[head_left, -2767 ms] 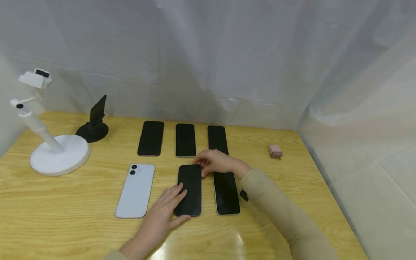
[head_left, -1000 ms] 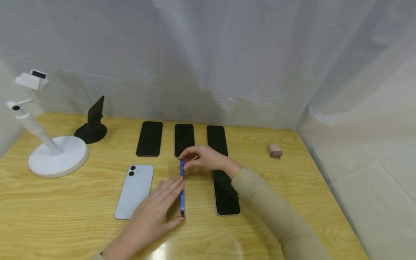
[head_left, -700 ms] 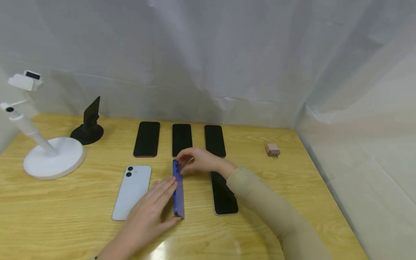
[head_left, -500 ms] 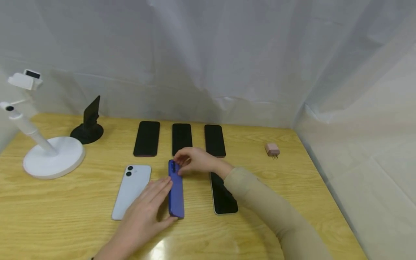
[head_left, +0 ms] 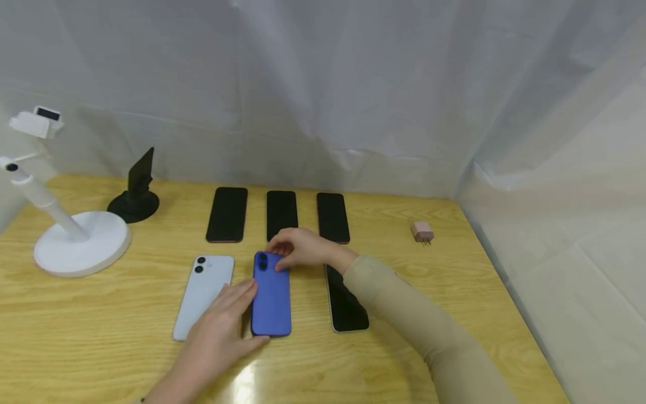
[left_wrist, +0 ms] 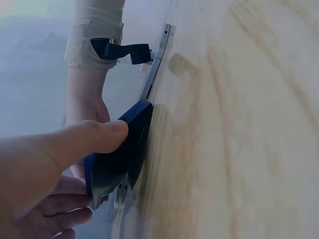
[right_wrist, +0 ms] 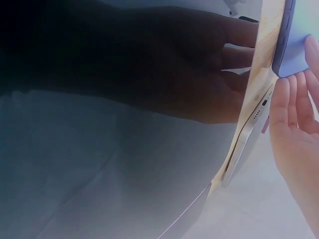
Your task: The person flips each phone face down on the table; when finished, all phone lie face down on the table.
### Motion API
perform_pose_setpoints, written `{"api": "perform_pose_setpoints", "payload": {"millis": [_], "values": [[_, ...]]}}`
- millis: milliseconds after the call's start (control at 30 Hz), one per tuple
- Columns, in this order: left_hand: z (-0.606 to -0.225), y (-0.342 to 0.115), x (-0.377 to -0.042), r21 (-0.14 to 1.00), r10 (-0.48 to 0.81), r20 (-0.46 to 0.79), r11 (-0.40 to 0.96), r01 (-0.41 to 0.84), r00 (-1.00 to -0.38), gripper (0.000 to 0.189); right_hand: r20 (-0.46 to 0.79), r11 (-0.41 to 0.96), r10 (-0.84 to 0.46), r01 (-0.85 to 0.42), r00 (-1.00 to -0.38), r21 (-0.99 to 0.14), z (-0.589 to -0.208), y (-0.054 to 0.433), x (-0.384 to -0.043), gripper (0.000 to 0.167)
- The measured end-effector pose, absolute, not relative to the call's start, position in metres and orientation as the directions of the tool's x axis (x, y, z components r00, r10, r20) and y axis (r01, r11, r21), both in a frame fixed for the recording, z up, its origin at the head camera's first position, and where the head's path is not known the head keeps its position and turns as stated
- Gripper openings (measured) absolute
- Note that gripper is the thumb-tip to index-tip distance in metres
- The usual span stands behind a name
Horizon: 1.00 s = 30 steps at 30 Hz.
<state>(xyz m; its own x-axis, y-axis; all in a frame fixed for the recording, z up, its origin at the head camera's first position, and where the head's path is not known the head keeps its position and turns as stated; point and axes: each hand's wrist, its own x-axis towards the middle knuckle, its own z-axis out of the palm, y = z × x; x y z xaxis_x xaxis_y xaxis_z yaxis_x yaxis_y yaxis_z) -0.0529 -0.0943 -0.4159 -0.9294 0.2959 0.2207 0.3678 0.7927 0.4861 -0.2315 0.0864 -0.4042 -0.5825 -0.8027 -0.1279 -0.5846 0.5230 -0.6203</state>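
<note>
A blue phone (head_left: 272, 303) is back up, its two cameras at the top left, between both hands in the head view. My left hand (head_left: 214, 336) holds it with fingers along the left edge and the thumb at the bottom edge. In the left wrist view the phone's dark screen side (left_wrist: 112, 167) shows, tilted above the table. My right hand (head_left: 305, 248) pinches the top right corner. Its thumb lies on the blue back (right_wrist: 296, 45) in the right wrist view. Left of it a white phone (head_left: 204, 297) lies back up, partly behind the left hand.
Three phones lie screen up at the back: left (head_left: 227, 215), middle (head_left: 282, 210) and right (head_left: 332, 216). A silver-edged phone (head_left: 348, 308) lies partly under the right arm. Further out are a pink charger (head_left: 421, 231), a black stand (head_left: 135, 202) and a white stand (head_left: 83, 247).
The phone between the hands has been turned over leftward, from dark screen up, through standing on edge, to blue back up. Both hands have shifted left with it.
</note>
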Motion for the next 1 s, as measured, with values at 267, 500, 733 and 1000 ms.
{"api": "perform_pose_setpoints", "payload": {"millis": [267, 500, 733, 1000], "values": [[-0.421, -0.096, -0.056, 0.487, 0.299, 0.198, 0.796, 0.358, -0.934, 0.090, -0.168, 0.548, -0.802, -0.591, -0.574, -0.592, -0.404, 0.084, -0.232, 0.036], [-0.427, -0.095, -0.058, 0.487, 0.302, 0.167, 0.802, 0.345, -0.939, 0.088, -0.194, 0.562, -0.803, -0.607, -0.564, -0.562, -0.405, 0.083, -0.232, 0.036], [-0.429, -0.096, -0.058, 0.488, 0.303, 0.159, 0.803, 0.342, -0.939, 0.087, -0.212, 0.577, -0.797, -0.611, -0.565, -0.543, -0.405, 0.083, -0.231, 0.036], [-0.425, -0.096, -0.059, 0.469, 0.316, 0.132, 0.815, 0.340, -0.940, 0.087, -0.203, 0.557, -0.814, -0.631, -0.545, -0.540, -0.395, 0.095, -0.225, 0.043]]}}
